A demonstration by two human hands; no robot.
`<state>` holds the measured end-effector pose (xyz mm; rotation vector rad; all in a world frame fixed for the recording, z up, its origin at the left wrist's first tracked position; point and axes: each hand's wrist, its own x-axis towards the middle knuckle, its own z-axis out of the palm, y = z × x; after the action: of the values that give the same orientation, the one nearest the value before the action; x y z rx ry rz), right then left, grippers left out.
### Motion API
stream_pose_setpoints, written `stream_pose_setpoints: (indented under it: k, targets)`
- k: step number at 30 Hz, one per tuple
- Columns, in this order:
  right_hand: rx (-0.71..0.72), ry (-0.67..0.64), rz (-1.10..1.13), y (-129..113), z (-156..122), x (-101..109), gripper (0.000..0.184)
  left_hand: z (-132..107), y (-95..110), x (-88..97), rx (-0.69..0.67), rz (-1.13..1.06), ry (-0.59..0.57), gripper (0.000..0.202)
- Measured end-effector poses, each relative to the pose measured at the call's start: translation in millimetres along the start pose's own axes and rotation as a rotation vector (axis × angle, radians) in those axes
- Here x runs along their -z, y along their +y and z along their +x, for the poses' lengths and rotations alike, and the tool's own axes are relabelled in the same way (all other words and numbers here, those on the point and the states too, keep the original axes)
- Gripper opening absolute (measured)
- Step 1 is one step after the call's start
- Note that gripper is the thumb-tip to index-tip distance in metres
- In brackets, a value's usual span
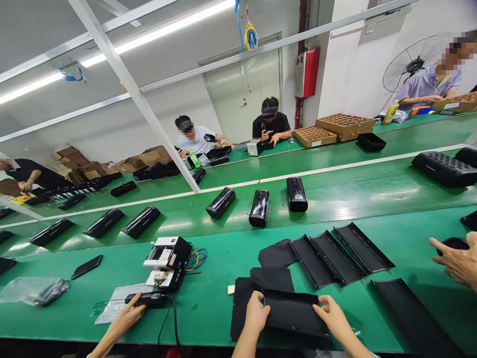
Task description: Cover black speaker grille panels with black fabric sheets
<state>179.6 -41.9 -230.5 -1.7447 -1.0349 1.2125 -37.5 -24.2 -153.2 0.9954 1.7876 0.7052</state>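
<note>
Low in the head view, my left hand [256, 314] grips the left end of a black curved panel [292, 311], thumb on top. At its right end, my right hand [331, 314] pinches the upper corner. The panel is held over other flat black sheets [240, 311] on the green bench. Just beyond it lie several similar black panels [313, 261], side by side. A larger black panel [413, 313] rests to the right of my right hand.
A co-worker's hand [130, 313] at left holds a dark electric screwdriver [151, 299] before a white-and-black screw feeder [167, 263]. Another person's hand [460, 261] is at right. Black speaker-like housings [260, 209] stand on the green conveyor [335, 194]; people sit beyond.
</note>
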Motion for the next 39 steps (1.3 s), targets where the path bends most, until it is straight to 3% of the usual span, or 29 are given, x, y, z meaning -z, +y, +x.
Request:
stream_pose_setpoints:
  k: [4,9,15,20,27,39]
  targets:
    - [0.006,-0.056,0.153,-29.5,1.8,16.0,0.032,-4.0,15.4,10.0,0.059,-0.188,-0.091,0.033]
    - [0.088,-0.055,0.293,-82.1,-4.9,40.9,0.036,-25.6,58.7,27.1,-0.034,-0.444,-0.168,0.052]
    - [0.074,0.009,0.464,-151.4,-27.6,69.8,0.036,-62.0,119.2,44.5,-0.147,-0.552,-0.092,0.043]
    - [0.154,0.007,0.528,-174.9,-42.0,88.7,0.035,-95.2,153.6,54.2,-0.233,-0.58,-0.034,0.04]
    - [0.235,0.016,0.519,-191.8,-57.3,104.1,0.031,-116.5,163.5,61.1,-0.259,-0.562,-0.07,0.037]
    - [0.261,-0.098,0.419,-202.9,-61.2,105.4,0.037,-118.5,165.1,60.9,-0.198,-0.6,-0.052,0.042]
